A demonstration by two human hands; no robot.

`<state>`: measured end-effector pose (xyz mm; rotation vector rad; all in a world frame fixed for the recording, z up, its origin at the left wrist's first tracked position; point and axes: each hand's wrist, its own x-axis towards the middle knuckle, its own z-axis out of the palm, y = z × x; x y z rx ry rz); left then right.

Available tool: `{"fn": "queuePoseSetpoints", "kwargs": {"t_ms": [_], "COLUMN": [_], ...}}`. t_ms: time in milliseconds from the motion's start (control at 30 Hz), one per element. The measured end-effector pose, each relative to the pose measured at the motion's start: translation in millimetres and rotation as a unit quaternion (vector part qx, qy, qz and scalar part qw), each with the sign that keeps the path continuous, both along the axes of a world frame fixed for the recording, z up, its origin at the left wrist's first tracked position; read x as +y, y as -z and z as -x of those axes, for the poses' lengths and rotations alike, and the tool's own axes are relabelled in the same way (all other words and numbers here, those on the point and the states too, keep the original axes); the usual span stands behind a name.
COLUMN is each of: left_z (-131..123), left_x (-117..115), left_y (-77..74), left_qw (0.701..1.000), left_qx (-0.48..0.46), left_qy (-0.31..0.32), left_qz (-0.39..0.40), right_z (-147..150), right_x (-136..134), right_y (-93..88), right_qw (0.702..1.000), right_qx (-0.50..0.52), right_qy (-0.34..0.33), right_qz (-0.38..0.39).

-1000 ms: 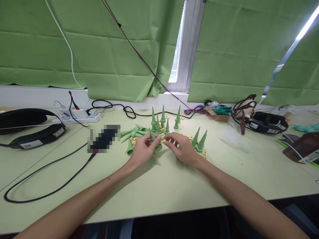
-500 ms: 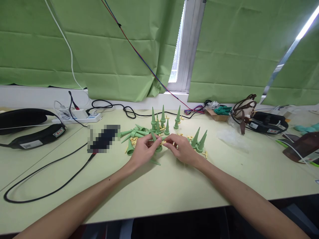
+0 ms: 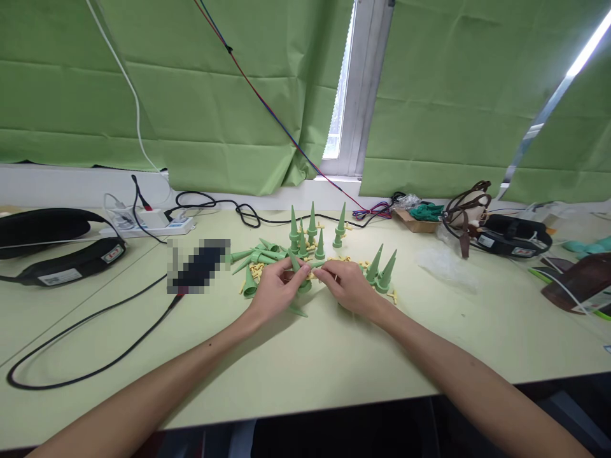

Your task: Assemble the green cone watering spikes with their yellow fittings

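My left hand [image 3: 274, 289] is closed round a green watering spike [image 3: 304, 286], its pointed tip sticking up past the thumb. Close beside it, the fingers of my right hand [image 3: 351, 286] pinch a small yellow valve [image 3: 311, 275] against the spike's side; fingers partly hide it, and I cannot tell how deep it sits. Several green spikes stand upright behind the hands, among them one spike [image 3: 340, 226] set apart. Two more, including this spike [image 3: 386, 272], stand right of my right hand. Loose spikes [image 3: 267, 254] lie in a heap to the left, with yellow valves [image 3: 258, 270] scattered among them.
A phone [image 3: 200, 267], blurred out, lies left on a black cable [image 3: 147, 294]. A power strip [image 3: 181, 226] sits behind it. A clear plastic bag [image 3: 449, 267], a cardboard box [image 3: 415, 221] and a brown bottle [image 3: 580, 283] are at the right.
My right fingers have shifted slightly and closed in on the yellow valve at the spike. My left hand holds the spike in nearly the same place.
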<state>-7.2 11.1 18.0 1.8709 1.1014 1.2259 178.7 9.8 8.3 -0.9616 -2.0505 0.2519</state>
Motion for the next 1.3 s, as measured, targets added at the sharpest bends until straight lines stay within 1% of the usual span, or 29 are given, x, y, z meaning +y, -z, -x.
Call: {"fn": "queuePoseSetpoints", "kwargs": {"t_ms": [100,167,333,467,733,1133,1300], "left_z": [0.3,0.4,0.8,1.1,0.4,-1.2,0.3], "left_x": [1.6,2.7,3.6,2.4,0.8,-2.1,0.5], "left_y": [1.5,2.3,2.4,1.9,1.2,-1.0,1.7], "left_qw": [1.0,0.999,0.999,1.0,0.998,0.997,0.998], "left_qx": [-0.016,-0.027,-0.021,0.004,0.043,0.061,0.051], "left_qy": [-0.013,-0.02,-0.026,-0.025,-0.033,-0.031,-0.028], "left_qz": [-0.003,-0.003,-0.007,-0.017,-0.035,-0.028,-0.024], "right_z": [-0.4,-1.0,-1.9,-2.2,-2.8,-2.1,-1.1], "right_x": [-1.0,-1.1,-0.3,1.3,2.8,1.9,0.9], "right_y": [-0.9,-0.6,1.5,2.9,5.0,2.9,-0.1], "right_qw": [0.999,0.999,0.998,0.998,0.998,0.998,0.999], "right_qx": [0.032,0.043,0.023,0.007,-0.006,-0.041,-0.039], "right_qy": [0.003,-0.008,-0.052,-0.063,-0.057,-0.038,-0.004], "right_qz": [0.007,0.009,0.017,0.006,-0.015,-0.007,0.001]}}
